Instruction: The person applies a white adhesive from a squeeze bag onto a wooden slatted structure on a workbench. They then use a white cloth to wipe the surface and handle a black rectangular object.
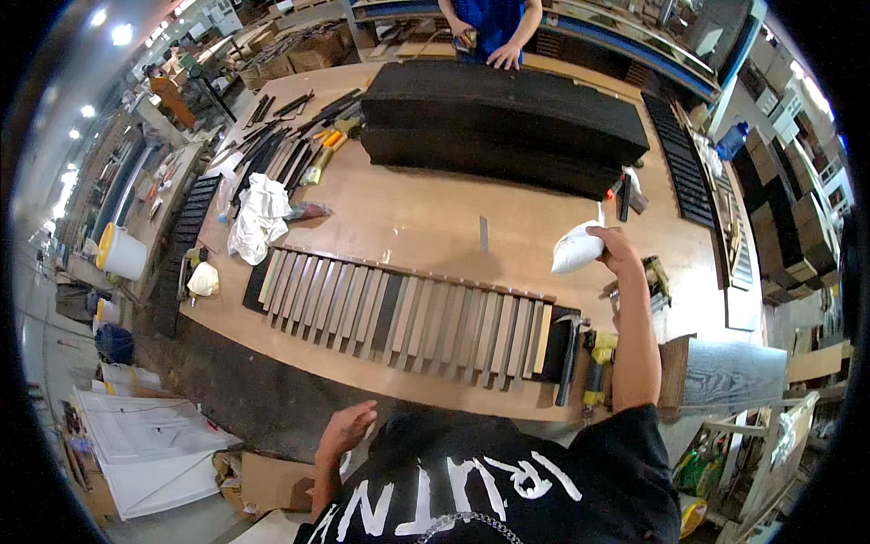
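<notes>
Stretched out over the right of the table, my right hand (pixel 616 248) is closed around one end of a white squeeze bottle (pixel 577 249) with a thin tip; the bottle lies tilted in the air. My left hand (pixel 346 428) hangs beside my body, off the table's near edge, its fingers loosely bent and nothing visible in them. Between the hands, along the near edge, lies a row of grey and beige slats (pixel 408 317) set side by side on a dark backing. A hammer (pixel 568 361) rests at the row's right end, next to a yellow-and-black power tool (pixel 596 367).
A long stack of black boards (pixel 498 127) stands on the far side, with a co-worker in blue (pixel 494 32) touching it. At the left are a white cloth (pixel 261 218) and loose dark strips (pixel 272 150). A thin metal strip (pixel 483 233) lies mid-table. Slatted panels (pixel 680 159) line the right edge.
</notes>
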Tool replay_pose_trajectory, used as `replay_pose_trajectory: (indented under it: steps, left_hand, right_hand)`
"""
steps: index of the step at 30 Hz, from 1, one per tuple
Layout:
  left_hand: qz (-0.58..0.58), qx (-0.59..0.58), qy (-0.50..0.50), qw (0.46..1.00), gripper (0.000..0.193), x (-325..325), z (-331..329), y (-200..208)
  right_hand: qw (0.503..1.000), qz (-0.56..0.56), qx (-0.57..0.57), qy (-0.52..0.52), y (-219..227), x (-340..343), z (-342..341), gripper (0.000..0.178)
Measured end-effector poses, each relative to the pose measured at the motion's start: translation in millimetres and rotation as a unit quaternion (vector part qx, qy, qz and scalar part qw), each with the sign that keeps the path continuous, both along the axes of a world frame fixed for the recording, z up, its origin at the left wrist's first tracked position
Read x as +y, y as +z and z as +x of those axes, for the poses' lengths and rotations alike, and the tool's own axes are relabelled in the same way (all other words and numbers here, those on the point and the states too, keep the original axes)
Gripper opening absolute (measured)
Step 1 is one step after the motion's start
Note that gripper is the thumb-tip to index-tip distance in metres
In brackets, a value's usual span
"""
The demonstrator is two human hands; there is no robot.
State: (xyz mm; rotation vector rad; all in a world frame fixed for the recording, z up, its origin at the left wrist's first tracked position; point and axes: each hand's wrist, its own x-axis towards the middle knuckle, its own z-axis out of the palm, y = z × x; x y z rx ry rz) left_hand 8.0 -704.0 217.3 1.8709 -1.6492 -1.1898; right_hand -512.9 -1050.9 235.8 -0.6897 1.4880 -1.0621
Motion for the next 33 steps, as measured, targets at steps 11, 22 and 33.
replay_pose_trajectory:
  steps: [11, 22, 33]
  left_hand:
    - [0.008, 0.001, -0.028, 1.000, 0.031, -41, -8, 5]
    - [-0.033, -0.026, -0.075, 0.996, 0.040, -35, -21, 32]
    - [-0.124, 0.151, -0.083, 0.977, 0.023, -33, 95, -25]
  right_hand:
    - [0.774, -0.455, -0.428, 0.106, 102, 68, 138, 0.065]
    - [0.757, -0.106, -0.640, 0.073, 165, 177, 276, 0.056]
    - [0.704, -0.058, -0.706, 0.055, 81, 148, 358, 0.057]
